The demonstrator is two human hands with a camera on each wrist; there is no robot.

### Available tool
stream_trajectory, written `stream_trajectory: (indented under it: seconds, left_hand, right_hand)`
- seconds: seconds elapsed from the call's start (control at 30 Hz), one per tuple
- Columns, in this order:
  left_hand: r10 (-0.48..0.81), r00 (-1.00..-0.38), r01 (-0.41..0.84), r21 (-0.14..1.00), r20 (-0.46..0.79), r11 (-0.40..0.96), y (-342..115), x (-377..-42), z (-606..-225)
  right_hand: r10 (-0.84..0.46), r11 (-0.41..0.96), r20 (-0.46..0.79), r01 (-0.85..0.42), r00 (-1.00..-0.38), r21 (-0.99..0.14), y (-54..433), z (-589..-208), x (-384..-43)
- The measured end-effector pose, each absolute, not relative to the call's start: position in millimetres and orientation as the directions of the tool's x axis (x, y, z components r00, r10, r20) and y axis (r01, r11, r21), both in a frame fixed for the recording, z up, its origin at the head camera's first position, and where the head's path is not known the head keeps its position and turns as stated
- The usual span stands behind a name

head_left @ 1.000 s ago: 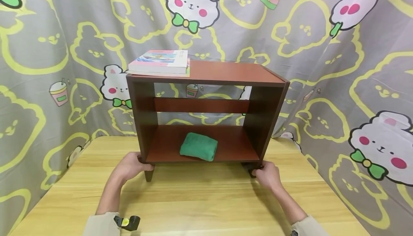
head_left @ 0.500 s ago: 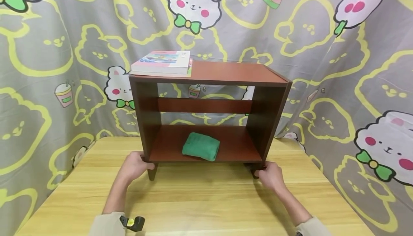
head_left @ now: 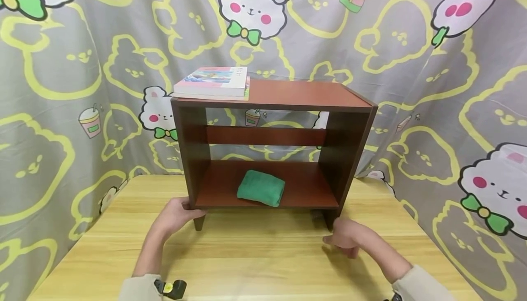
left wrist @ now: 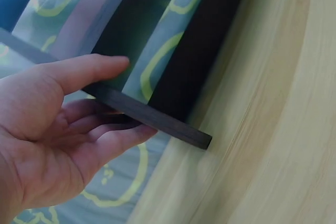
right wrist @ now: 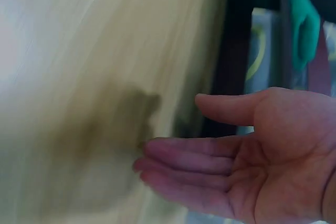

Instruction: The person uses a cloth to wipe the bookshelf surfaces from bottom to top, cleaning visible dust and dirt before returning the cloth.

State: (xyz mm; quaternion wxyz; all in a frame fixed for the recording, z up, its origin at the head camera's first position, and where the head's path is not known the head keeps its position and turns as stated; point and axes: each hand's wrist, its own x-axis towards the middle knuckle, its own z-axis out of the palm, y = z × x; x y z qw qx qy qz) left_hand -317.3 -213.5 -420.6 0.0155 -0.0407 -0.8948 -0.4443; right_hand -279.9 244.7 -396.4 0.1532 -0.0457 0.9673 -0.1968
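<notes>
A small dark-brown wooden shelf point(head_left: 271, 152) stands on short legs on the table. My left hand point(head_left: 174, 216) holds its left side panel low down, just above the leg; in the left wrist view the thumb lies on one side of the dark panel point(left wrist: 173, 127) and the curled fingers on the other. Just in front of the right leg, my right hand point(head_left: 345, 237) is off the shelf and holds nothing. Its palm and extended fingers point(right wrist: 184, 174) show in the right wrist view. On the lower board lies a folded green cloth point(head_left: 261, 188).
Books point(head_left: 212, 81) lie stacked on the left part of the shelf's top. The wooden table point(head_left: 263, 255) extends in front of the shelf. Behind and at both sides hangs a grey patterned curtain point(head_left: 119, 58).
My right hand has let go of the shelf's right side and come slightly toward me. The left hand keeps its hold. The whole head view has shifted a little.
</notes>
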Motion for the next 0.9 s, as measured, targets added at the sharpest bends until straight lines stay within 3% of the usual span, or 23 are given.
stream_trajectory:
  seconds: [0.17,0.3,0.43,0.6,0.73,0.9]
  left_hand:
    - [0.068,-0.996,0.080,0.803,0.049,0.591,-217.2,-316.0,-421.5]
    - [0.050,-0.998,0.066,0.793,0.045,0.605,-217.7,-315.4,-421.5]
    - [0.040,-0.998,0.055,0.799,0.039,0.599,-217.0,-316.7,-419.8]
    - [0.037,-0.998,0.061,0.802,0.049,0.594,-216.0,-317.4,-420.0]
    - [0.039,-0.998,0.068,0.797,0.056,0.600,-216.0,-317.7,-421.1]
    - [0.035,-0.998,0.060,0.793,0.048,0.606,-216.6,-317.9,-420.1]
  right_hand:
    - [-0.263,0.893,0.043,-0.260,-0.964,-0.367,201.9,-370.2,-274.8]
    - [-0.290,0.858,0.317,-0.392,-0.903,-0.333,161.4,-353.0,-275.5]
    - [-0.303,0.842,0.461,-0.461,-0.834,-0.281,128.8,-345.1,-284.0]
    - [-0.365,0.844,0.514,-0.508,-0.777,-0.170,101.3,-349.9,-298.2]
    - [-0.431,0.847,0.488,-0.526,-0.759,-0.070,85.8,-353.3,-305.1]
    - [-0.424,0.866,0.366,-0.489,-0.829,-0.104,73.0,-346.0,-312.9]
